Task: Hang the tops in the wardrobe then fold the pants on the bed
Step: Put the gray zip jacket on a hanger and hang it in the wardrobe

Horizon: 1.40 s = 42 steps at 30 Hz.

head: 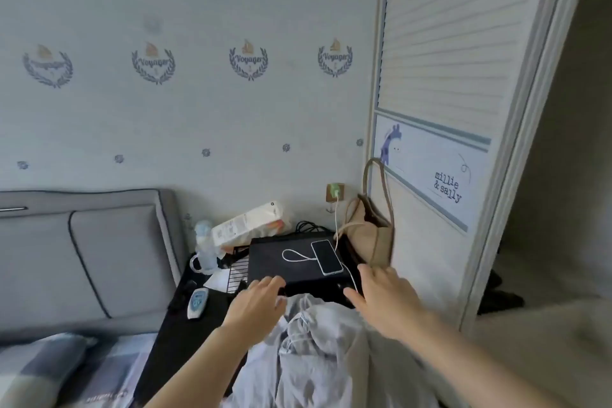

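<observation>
A pile of light grey clothes (314, 351) with a white drawstring lies at the bottom centre, over the edge of a black bedside table. My left hand (255, 305) hovers at the pile's upper left, fingers relaxed and holding nothing. At the pile's upper right my right hand (387, 298) is spread open, also empty. The white louvred wardrobe door (443, 76) stands at the right. Part of the bed (49, 364), with checked bedding, shows at bottom left.
On the black bedside table (185, 331) sit a black box (291, 262) with a phone (326, 257) on a white charging cable, a wire rack, a baby bottle (203, 245), a white packet and a remote (198, 301). A tan tote bag (371, 228) leans against the wardrobe. A grey headboard (82, 258) is at left.
</observation>
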### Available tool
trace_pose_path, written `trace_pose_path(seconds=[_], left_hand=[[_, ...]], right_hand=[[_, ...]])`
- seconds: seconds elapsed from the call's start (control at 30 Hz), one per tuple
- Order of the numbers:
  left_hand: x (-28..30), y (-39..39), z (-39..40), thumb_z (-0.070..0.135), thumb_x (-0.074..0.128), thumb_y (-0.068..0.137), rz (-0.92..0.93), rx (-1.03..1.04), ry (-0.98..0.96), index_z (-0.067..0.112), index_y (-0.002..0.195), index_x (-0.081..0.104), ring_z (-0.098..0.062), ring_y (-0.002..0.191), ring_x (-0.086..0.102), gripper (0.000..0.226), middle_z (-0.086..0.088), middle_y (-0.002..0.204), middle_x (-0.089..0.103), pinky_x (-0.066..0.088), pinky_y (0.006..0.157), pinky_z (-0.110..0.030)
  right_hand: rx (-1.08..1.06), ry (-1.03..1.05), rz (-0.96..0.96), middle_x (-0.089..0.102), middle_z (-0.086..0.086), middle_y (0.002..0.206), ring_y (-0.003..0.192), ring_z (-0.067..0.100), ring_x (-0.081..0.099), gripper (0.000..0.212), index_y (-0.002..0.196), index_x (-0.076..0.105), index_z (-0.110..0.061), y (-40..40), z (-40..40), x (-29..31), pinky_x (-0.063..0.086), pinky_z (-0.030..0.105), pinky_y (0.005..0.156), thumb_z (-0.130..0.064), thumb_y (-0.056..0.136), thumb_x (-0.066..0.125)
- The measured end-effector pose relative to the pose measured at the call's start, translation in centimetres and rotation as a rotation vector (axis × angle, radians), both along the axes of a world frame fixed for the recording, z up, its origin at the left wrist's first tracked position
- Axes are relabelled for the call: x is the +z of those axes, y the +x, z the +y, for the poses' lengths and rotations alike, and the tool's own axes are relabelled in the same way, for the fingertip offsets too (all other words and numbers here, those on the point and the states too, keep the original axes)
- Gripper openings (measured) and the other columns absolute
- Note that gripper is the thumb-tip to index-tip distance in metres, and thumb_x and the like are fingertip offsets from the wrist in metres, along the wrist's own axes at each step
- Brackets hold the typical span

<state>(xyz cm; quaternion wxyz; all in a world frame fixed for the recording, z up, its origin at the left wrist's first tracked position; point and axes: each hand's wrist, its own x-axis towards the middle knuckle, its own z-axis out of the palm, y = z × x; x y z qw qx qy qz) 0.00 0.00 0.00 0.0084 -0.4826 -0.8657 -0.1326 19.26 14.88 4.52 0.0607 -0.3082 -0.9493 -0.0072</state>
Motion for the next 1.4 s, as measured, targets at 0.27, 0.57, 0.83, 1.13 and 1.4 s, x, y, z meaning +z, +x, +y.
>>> trace_pose_path(seconds=[0.27, 0.57, 0.83, 1.13, 1.4], left_hand=[[-6.4, -5.1, 6.8, 0.020, 0.047, 0.096, -0.211, -0.296, -0.226, 0.038, 0.147, 0.030, -0.020, 0.122, 0.050, 0.056, 0.006, 0.142, 0.047, 0.045, 0.095, -0.036], [-11.0, -6.6, 8.8, 0.014, 0.047, 0.094, -0.251, -0.526, -0.351, 0.022, 0.131, 0.047, -0.024, 0.117, 0.057, 0.038, -0.004, 0.123, 0.059, 0.046, 0.094, -0.033], [-4.3, -7.5, 9.0, 0.007, 0.048, 0.089, -0.458, -0.434, 0.103, 0.026, 0.083, 0.045, -0.015, 0.075, 0.056, 0.020, 0.001, 0.076, 0.058, 0.044, 0.071, -0.031], [9.7, -2.4, 6.5, 0.010, 0.059, 0.093, -0.393, -0.672, 0.343, 0.034, 0.069, 0.048, 0.008, 0.063, 0.051, 0.035, 0.024, 0.062, 0.056, 0.034, 0.059, -0.014], [16.2, 8.5, 1.2, 0.048, 0.073, 0.081, -0.303, -0.837, 0.214, 0.006, 0.082, 0.061, -0.010, 0.063, 0.048, 0.043, -0.015, 0.073, 0.056, 0.035, 0.062, -0.026]], right_hand=[[-0.302, -0.516, -0.242, 0.055, 0.006, 0.129, 0.114, 0.028, 0.055, 0.085, 0.135, 0.047, -0.021, -5.2, 0.0, -5.8, 0.043, 0.035, 0.087, -0.079, 0.074, 0.037], [-0.341, -0.306, -0.155, 0.059, 0.010, 0.107, 0.099, 0.033, 0.060, 0.014, 0.103, 0.053, -0.019, -6.8, -1.8, -7.3, 0.038, 0.034, 0.070, -0.014, 0.091, 0.048], [-0.375, -0.339, 0.461, 0.058, 0.003, 0.082, 0.080, 0.024, 0.058, 0.015, 0.087, 0.048, -0.022, -4.6, -2.1, -2.2, 0.044, 0.034, 0.070, -0.021, 0.100, 0.041], [-0.231, -0.144, 0.481, 0.052, -0.007, 0.064, 0.057, 0.010, 0.049, 0.054, 0.074, 0.044, -0.027, 4.3, -5.1, 8.4, 0.032, 0.029, 0.050, -0.080, 0.069, 0.052], [-0.498, 0.294, 0.469, 0.061, 0.004, 0.081, 0.080, 0.034, 0.061, 0.009, 0.078, 0.052, -0.021, 16.5, -9.7, 14.0, 0.039, 0.031, 0.056, -0.014, 0.080, 0.057]])
